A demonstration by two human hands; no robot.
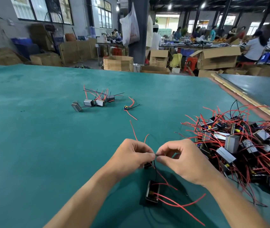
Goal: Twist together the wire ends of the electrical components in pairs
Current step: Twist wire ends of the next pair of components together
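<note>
While my left hand (131, 157) and right hand (182, 162) meet fingertip to fingertip above the teal felt tabletop (32, 129), each thumb and forefinger pinches the thin black wire ends (155, 165), whose small grey metal-cased component (152, 191), trailing curly red leads, lies between my wrists.

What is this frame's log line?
step: twist | left hand: pinches wire ends | right hand: pinches wire ends | component: below hands | pile: right
</note>
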